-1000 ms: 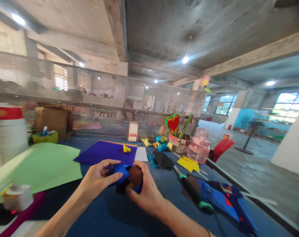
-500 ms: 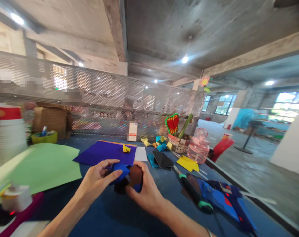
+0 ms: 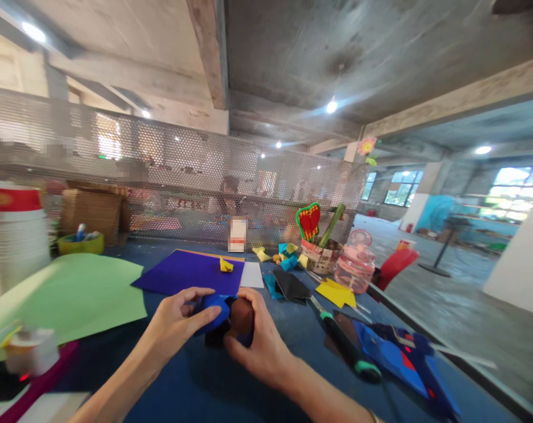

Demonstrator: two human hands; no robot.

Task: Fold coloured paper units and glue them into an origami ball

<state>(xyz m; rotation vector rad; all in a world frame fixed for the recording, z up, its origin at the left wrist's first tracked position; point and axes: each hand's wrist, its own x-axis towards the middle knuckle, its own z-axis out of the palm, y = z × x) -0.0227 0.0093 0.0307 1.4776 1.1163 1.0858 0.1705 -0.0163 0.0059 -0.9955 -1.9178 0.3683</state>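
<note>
My left hand (image 3: pixel 187 317) pinches a folded blue paper piece (image 3: pixel 214 311) between thumb and fingers. Close against it, my right hand (image 3: pixel 260 335) is wrapped round a brown folded paper piece (image 3: pixel 242 317). The two pieces meet between my hands, above the dark blue table (image 3: pixel 182 376). A dark part under them is partly hidden, so I cannot tell its shape. Just beyond my hands lies a purple paper sheet (image 3: pixel 178 275) with a small yellow folded piece (image 3: pixel 226 265) on it.
A green paper sheet (image 3: pixel 85 294) and stacked paper cups (image 3: pixel 17 247) stand left. At right are black paper (image 3: pixel 290 286), yellow paper (image 3: pixel 337 292), a green-and-black handled tool (image 3: pixel 345 346), a blue glue gun (image 3: pixel 420 358), a pink clear jar (image 3: pixel 355 270) and a basket (image 3: pixel 321 257).
The blue and brown pieces have turned slightly between my hands, and more of the brown side faces me. Both hands stay in nearly the same place.
</note>
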